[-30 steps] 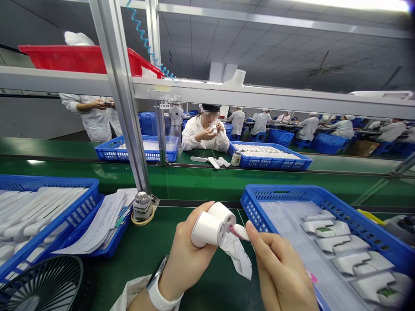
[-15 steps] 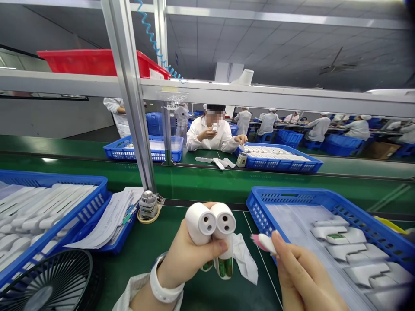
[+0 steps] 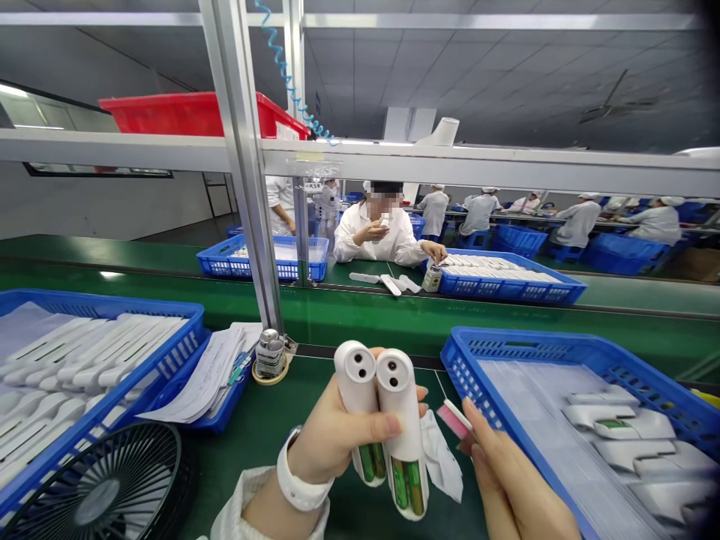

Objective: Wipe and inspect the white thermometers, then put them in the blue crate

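Black fan near loose papers, red bin high behind a metal post.

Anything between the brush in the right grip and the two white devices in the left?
Nothing visible stands between the pink-bristled brush in the right grip and the holed ends of the white devices in the left grip. The crumpled white cloth appears to lie lower, on the green tabletop.

The fingers of your left grip are mostly hidden behind the two white devices. Your right grip covers one end of the pink-bristled brush. The bottom edge cuts this grip and your black fan. Writing on the papers is too small to read.
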Demonstrator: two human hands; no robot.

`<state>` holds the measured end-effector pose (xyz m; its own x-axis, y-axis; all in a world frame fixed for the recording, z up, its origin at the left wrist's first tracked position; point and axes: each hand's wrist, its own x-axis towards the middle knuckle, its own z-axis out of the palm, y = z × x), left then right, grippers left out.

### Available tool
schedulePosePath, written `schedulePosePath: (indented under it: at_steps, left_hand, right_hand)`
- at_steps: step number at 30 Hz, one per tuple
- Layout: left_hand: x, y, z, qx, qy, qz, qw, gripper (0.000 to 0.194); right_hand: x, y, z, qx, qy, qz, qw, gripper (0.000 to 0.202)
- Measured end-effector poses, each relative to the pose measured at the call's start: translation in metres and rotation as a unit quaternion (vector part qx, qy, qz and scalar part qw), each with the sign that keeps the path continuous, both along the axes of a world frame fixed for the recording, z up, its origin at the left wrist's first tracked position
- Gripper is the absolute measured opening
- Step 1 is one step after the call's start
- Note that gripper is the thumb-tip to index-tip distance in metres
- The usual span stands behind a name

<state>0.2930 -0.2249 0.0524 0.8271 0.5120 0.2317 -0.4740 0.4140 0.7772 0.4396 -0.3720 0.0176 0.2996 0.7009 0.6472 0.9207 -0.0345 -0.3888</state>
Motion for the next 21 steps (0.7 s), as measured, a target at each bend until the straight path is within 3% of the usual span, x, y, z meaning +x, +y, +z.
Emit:
schedulePosePath:
  at_steps: [5, 8, 10, 12, 14, 16, 19, 21]
  left_hand:
    - [0.001, 0.003, 0.001, -0.037, 0.006, 0.003, 0.999, 0.039]
    - [0.006, 0.003, 0.001, -0.065, 0.019, 0.010, 0.998, 0.035]
    - [0.010, 0.003, 0.001, -0.087, 0.032, 0.012, 0.996, 0.033]
    - [0.015, 0.004, -0.001, -0.112, 0.040, 0.010, 0.993, 0.031]
    - [0.019, 0.004, -0.002, -0.131, 0.041, 0.004, 0.991, 0.030]
    - [0.022, 0.004, -0.004, -0.142, 0.042, -0.014, 0.989, 0.028]
    - [0.024, 0.004, -0.005, -0.154, 0.048, -0.039, 0.986, 0.027]
    - [0.025, 0.004, -0.005, -0.163, 0.045, -0.044, 0.985, 0.027]
  right_hand:
    - [0.024, 0.012, -0.043, -0.099, 0.084, 0.001, 0.992, 0.045]
    - [0.018, 0.019, -0.051, -0.088, 0.195, -0.029, 0.976, 0.050]
    - [0.004, 0.020, -0.043, -0.072, 0.352, -0.009, 0.933, 0.053]
    - [-0.012, 0.018, -0.033, -0.049, 0.526, 0.063, 0.847, 0.055]
    - [-0.023, 0.014, -0.029, -0.033, 0.628, 0.139, 0.765, 0.057]
    - [-0.025, 0.008, -0.032, -0.032, 0.651, 0.145, 0.745, 0.056]
    - [-0.023, 0.003, -0.035, -0.036, 0.653, 0.091, 0.751, 0.050]
    - [-0.023, 0.005, -0.032, -0.026, 0.674, 0.115, 0.729, 0.045]
